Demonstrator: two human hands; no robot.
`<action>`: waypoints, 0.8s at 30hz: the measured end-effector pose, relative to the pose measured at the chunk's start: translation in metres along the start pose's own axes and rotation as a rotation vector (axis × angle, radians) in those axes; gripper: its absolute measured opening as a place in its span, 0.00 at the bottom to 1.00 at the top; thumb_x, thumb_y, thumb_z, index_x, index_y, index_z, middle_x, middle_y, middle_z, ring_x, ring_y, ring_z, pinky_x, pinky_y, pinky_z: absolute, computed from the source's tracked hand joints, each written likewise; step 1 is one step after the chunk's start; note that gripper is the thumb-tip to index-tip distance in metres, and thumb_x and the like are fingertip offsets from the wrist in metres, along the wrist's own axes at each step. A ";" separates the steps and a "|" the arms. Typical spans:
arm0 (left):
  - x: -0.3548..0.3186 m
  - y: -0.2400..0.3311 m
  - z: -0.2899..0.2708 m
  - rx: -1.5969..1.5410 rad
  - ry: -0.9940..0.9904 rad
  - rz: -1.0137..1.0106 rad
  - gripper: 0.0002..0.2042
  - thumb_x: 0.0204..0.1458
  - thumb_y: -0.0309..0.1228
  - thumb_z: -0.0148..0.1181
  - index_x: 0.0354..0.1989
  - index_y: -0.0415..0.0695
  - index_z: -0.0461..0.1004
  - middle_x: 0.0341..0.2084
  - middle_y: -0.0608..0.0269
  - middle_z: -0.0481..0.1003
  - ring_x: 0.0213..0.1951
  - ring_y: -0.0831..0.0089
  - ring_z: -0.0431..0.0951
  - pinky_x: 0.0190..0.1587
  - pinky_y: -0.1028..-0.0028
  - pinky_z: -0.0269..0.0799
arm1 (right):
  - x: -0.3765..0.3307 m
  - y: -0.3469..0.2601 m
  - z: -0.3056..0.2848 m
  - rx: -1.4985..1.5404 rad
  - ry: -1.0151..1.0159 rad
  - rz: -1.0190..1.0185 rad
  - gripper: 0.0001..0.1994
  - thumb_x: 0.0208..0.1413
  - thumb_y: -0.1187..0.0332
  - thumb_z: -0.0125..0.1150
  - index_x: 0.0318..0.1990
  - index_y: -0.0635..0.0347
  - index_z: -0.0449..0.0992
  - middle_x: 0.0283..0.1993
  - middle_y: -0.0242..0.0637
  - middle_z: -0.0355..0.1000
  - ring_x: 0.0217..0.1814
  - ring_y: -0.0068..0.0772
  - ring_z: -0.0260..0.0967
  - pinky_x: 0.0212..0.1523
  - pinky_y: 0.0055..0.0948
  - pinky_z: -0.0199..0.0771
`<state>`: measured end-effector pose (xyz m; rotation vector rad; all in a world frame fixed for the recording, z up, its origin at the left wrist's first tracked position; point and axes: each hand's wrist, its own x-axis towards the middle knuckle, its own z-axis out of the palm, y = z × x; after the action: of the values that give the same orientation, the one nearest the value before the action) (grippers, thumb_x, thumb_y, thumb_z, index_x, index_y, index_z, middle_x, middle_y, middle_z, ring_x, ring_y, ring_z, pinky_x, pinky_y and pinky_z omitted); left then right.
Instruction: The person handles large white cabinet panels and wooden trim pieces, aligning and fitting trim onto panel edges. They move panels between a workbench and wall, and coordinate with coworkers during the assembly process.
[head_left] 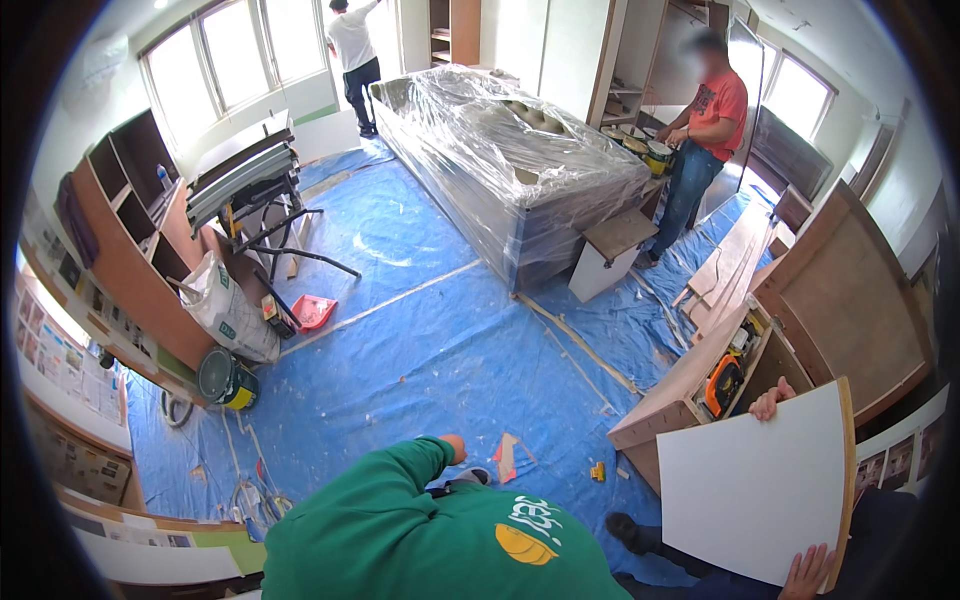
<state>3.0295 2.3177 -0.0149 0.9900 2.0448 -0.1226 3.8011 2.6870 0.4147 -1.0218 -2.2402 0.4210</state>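
Observation:
My left hand (456,448) extends past the cuff of a green sleeve (395,462), low over the floor. It looks rounded and small from here, its fingers mostly hidden, and nothing clearly shows in it. A grey shoe (468,477) is just below it. To its right, a torn beige-and-pink scrap (507,456) lies on blue sheeting (400,350). My right hand is out of sight behind the green shirt. At the lower right another person's hands (770,400) grip a white panel (755,480) with a wooden edge, one at its top and one at its bottom.
A yellow object (598,471) lies on the sheeting. An orange-and-black tool (722,385) rests in a wooden cabinet box (660,410). Ahead stands a plastic-wrapped counter (510,180). A bucket (225,378), white sack (232,310) and red dustpan (314,312) stand left. Two more people are farther back.

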 end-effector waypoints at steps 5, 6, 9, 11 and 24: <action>-0.001 -0.015 0.021 0.021 0.067 -0.021 0.23 0.59 0.49 0.53 0.42 0.40 0.83 0.45 0.44 0.81 0.49 0.44 0.80 0.54 0.50 0.74 | -0.095 0.090 0.185 0.108 -0.278 0.523 0.18 0.68 0.69 0.47 0.63 0.54 0.62 0.66 0.49 0.59 0.65 0.54 0.60 0.64 0.59 0.63; 0.000 -0.020 0.023 0.048 0.095 0.015 0.24 0.57 0.51 0.54 0.38 0.40 0.84 0.39 0.44 0.82 0.43 0.44 0.82 0.48 0.50 0.77 | -0.141 0.103 0.256 -0.042 -0.422 0.598 0.15 0.67 0.67 0.47 0.59 0.54 0.66 0.62 0.47 0.63 0.61 0.50 0.63 0.60 0.56 0.66; 0.019 -0.027 0.012 0.168 0.047 0.116 0.23 0.58 0.52 0.54 0.34 0.44 0.85 0.39 0.44 0.82 0.41 0.48 0.83 0.45 0.53 0.78 | -0.305 0.085 0.443 -0.426 -0.959 0.507 0.13 0.66 0.61 0.49 0.47 0.54 0.77 0.49 0.42 0.74 0.50 0.39 0.72 0.50 0.46 0.74; 0.025 -0.026 0.006 0.141 0.022 0.153 0.27 0.57 0.55 0.54 0.25 0.43 0.85 0.30 0.46 0.83 0.36 0.49 0.84 0.43 0.54 0.78 | -0.346 0.066 0.499 -0.288 -1.044 0.596 0.15 0.64 0.56 0.52 0.44 0.53 0.82 0.46 0.40 0.79 0.47 0.38 0.75 0.49 0.42 0.76; 0.048 0.032 -0.051 0.590 0.083 0.603 0.17 0.59 0.45 0.52 0.33 0.47 0.81 0.32 0.47 0.82 0.35 0.47 0.82 0.42 0.49 0.77 | -0.347 -0.038 0.427 -0.053 -0.750 1.216 0.31 0.58 0.37 0.54 0.51 0.56 0.81 0.56 0.45 0.77 0.56 0.53 0.74 0.60 0.47 0.71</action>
<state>3.0028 2.3894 -0.0089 1.9616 1.7172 -0.3797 3.6707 2.3870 -0.0289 -2.5117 -1.8801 1.4292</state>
